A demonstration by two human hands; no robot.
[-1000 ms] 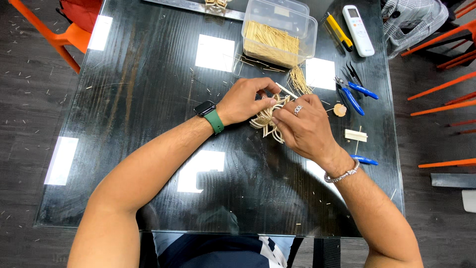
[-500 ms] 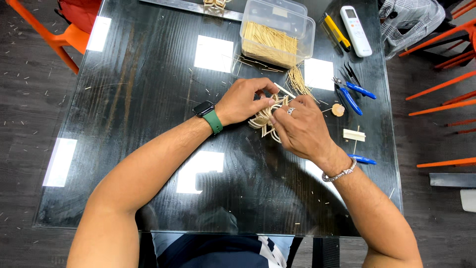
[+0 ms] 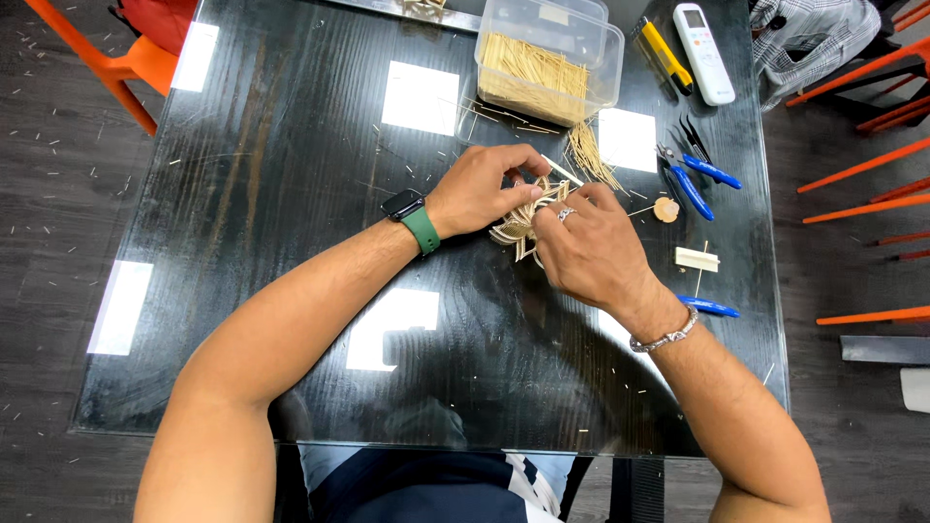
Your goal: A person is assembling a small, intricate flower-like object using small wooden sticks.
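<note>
Toothpick model (image 3: 523,225), a small pale bundle of thin wooden sticks, is seen at the centre of the frame, resting on or just above the dark glass table (image 3: 291,174) and gripped from both sides. Nearest the camera, at the bottom of the frame, dark clothing is visible through the glass, and both forearms extend up the frame from the lower corners. The left hand (image 3: 484,189) is closed around the left and upper part of the model, with a green-strapped watch (image 3: 412,215) worn on its wrist. The right hand (image 3: 586,252) is curled over the right side of the model, its fingertips pinched on the sticks; a ring is worn on one finger and a metal bracelet (image 3: 664,339) on the wrist. Just right of the right hand, a blue-handled tool (image 3: 707,307), a small pale block (image 3: 697,259) and a small round wooden disc (image 3: 666,209) are laid on the table. Farther up, blue-handled pliers (image 3: 693,172) and a loose heap of toothpicks (image 3: 591,155) are seen. At the upper centre, a clear plastic box (image 3: 605,44) filled with toothpicks is placed, with a yellow utility knife (image 3: 664,53) and a white remote control (image 3: 704,39) to its right. Orange chairs (image 3: 862,82) are visible at the upper corners and right edge.
</note>
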